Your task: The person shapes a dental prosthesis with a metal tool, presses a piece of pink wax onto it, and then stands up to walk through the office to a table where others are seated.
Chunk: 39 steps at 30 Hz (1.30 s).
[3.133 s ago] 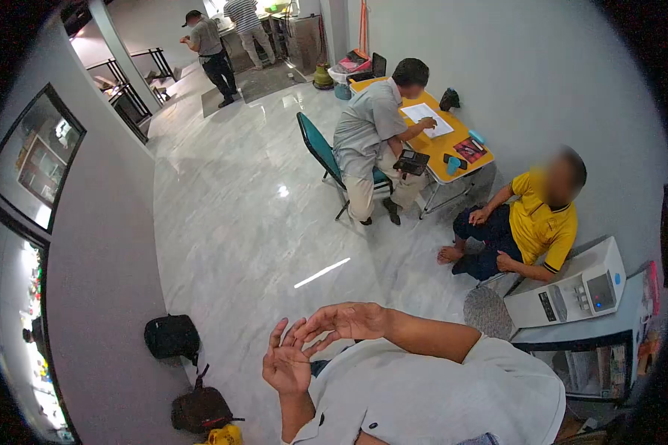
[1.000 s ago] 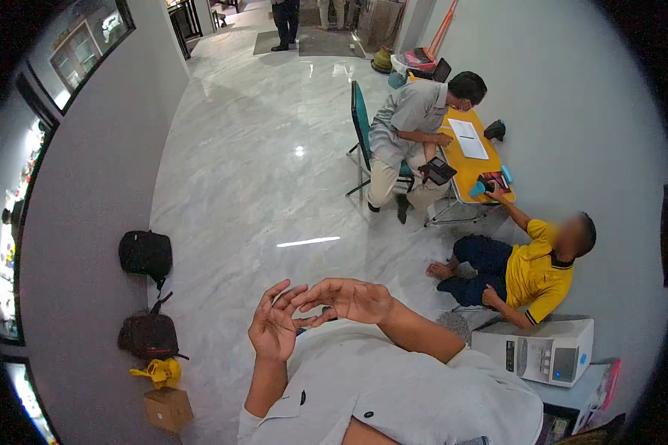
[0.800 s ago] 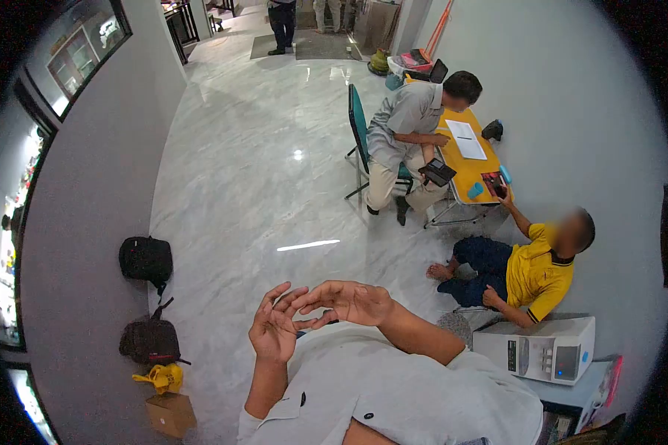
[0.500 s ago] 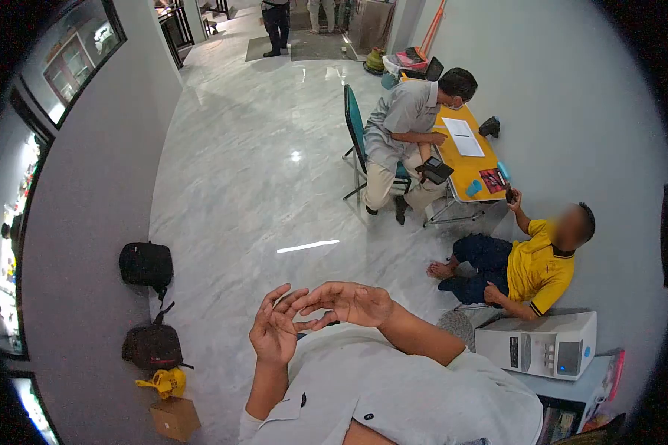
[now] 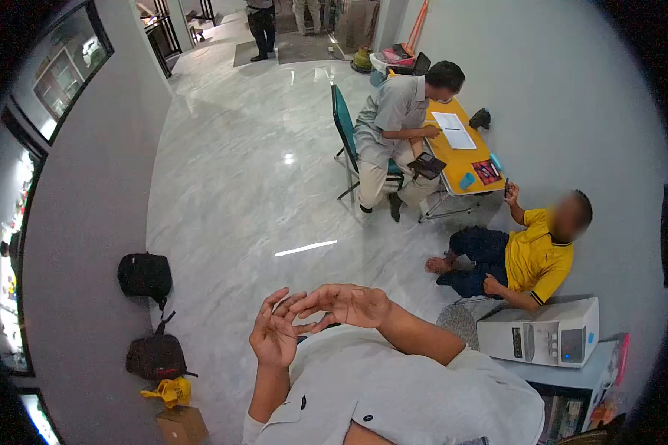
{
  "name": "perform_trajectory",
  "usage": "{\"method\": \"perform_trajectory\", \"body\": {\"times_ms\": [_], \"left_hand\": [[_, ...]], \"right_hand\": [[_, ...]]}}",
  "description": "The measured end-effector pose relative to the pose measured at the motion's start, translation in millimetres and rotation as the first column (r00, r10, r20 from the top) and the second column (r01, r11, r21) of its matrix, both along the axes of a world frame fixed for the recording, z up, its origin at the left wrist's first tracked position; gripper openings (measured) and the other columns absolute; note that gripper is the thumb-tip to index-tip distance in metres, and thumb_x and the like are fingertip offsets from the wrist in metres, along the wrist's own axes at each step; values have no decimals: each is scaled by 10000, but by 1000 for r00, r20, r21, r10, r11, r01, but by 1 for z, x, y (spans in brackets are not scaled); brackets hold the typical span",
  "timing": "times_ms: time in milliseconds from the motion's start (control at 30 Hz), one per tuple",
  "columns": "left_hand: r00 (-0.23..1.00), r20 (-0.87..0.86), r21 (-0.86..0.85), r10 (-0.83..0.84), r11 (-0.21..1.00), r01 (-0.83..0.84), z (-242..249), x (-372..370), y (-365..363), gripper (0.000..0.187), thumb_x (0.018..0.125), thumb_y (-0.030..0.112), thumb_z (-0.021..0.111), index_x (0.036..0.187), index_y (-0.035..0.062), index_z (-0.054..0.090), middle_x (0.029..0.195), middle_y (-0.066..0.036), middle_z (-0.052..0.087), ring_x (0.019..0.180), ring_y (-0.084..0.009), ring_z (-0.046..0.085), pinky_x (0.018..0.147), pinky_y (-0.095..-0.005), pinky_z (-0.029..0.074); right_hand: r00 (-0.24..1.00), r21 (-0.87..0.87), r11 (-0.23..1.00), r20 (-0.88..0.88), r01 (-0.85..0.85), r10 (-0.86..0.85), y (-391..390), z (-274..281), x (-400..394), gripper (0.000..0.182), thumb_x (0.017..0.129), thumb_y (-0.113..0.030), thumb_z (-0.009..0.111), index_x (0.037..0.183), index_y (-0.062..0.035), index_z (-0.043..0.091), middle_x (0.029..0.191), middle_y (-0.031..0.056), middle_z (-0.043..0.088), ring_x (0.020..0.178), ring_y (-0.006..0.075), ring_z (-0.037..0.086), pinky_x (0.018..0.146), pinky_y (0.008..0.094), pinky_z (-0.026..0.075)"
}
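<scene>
My left hand (image 5: 276, 335) is raised in front of my chest, palm showing, its fingers apart and slightly bent. From the right comes my right hand (image 5: 345, 305), its fingers stretched toward the left one. The fingertips of both hands overlap in this view, and neither hand holds anything. Below them is my light grey shirt (image 5: 408, 393) with dark buttons.
Two backpacks, one black (image 5: 144, 275), a yellow bag (image 5: 172, 391) and a cardboard box (image 5: 183, 426) line the left wall. At right, one person (image 5: 393, 122) sits at a yellow table (image 5: 464, 158); another (image 5: 538, 252) sits low beside a white water dispenser (image 5: 542, 334).
The view has shifted slightly, so the room appears a little moved. My hands stay nearly in the same pose; the left fingers have shifted slightly.
</scene>
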<state>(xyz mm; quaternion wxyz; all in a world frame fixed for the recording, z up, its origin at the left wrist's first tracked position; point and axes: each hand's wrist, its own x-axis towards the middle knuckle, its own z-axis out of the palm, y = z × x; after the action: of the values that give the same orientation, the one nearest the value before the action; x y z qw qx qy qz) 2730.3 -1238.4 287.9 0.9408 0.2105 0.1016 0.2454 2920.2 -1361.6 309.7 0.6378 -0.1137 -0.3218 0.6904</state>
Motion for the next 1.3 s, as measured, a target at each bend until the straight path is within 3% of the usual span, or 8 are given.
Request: {"method": "perform_trajectory", "body": {"times_ms": [800,967,1300], "left_hand": [[997,77,-45,23,999,-20,-8,-6,-12,643,986,358,505,1456,-51,346,1423,-353,471,1276,-424,551,895,-639,579],[997,-42,-39,63,997,-65,-3,-6,-15,652,967,356,534,1442,-58,368,1398,-349,494,1262,-426,563,850,-623,603],[996,-56,0,68,998,-68,-1,-3,-12,657,960,371,534,1428,-61,375,1371,-343,520,1240,-410,585,837,-609,611]], "right_hand": [[1000,-44,999,5,-22,22,-8,3,-4,822,936,-623,560,1446,15,464,1533,250,419,1421,337,416,1131,571,358],[999,-68,997,22,-29,31,-7,5,-4,822,940,-624,548,1444,21,466,1522,261,427,1425,344,418,1133,587,357],[999,-15,999,25,-41,42,-3,-3,1,871,919,-650,556,1457,26,445,1516,260,425,1413,339,424,1128,574,364]]}}
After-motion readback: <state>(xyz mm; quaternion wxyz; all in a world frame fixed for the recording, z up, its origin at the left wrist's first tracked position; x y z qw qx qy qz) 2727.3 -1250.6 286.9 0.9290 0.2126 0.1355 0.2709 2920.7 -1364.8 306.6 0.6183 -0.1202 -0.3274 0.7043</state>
